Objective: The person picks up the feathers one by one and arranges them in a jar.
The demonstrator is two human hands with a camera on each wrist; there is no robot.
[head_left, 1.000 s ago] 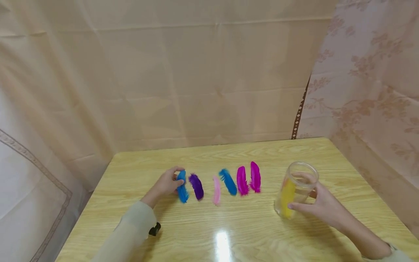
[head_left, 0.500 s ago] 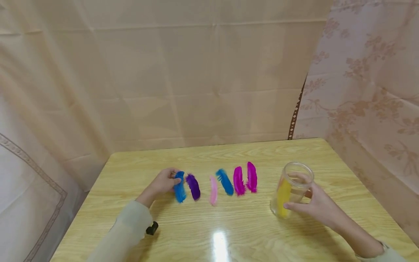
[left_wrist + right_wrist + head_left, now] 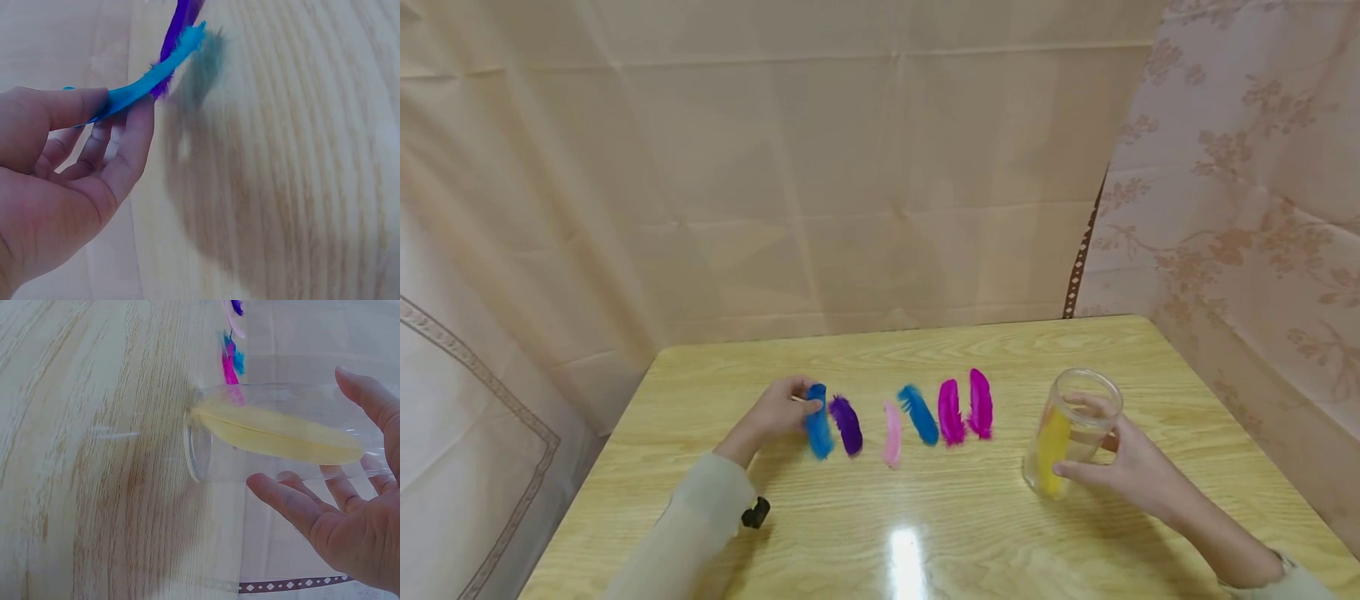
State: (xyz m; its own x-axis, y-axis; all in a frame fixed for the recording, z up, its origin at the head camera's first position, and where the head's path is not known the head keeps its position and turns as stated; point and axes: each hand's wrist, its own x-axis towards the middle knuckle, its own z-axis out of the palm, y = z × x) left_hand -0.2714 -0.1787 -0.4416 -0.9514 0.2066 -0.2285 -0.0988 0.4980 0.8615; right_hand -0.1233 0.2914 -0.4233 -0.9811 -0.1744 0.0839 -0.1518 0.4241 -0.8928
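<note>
My left hand (image 3: 780, 408) pinches a blue feather (image 3: 820, 433) between thumb and fingers at the left of the row. In the left wrist view that blue feather (image 3: 147, 81) is held above the table, its shadow on the wood below. A purple feather (image 3: 847, 426) lies just to its right. My right hand (image 3: 1131, 467) holds a clear glass jar (image 3: 1086, 437), thumb at its near side and fingers behind. Inside the jar leans a yellow feather (image 3: 281, 434), seen through the glass. The jar's base meets the table.
On the wooden table (image 3: 820, 533) lie a pale pink feather (image 3: 892, 433), another blue feather (image 3: 919, 415) and two magenta feathers (image 3: 951, 412) between the hands. A beige curtain (image 3: 850, 167) hangs behind, and a floral cloth (image 3: 1247, 208) at the right.
My left hand has slightly shifted and turned the blue feather it pinches. The right hand and jar keep their place; the head view sways a little.
</note>
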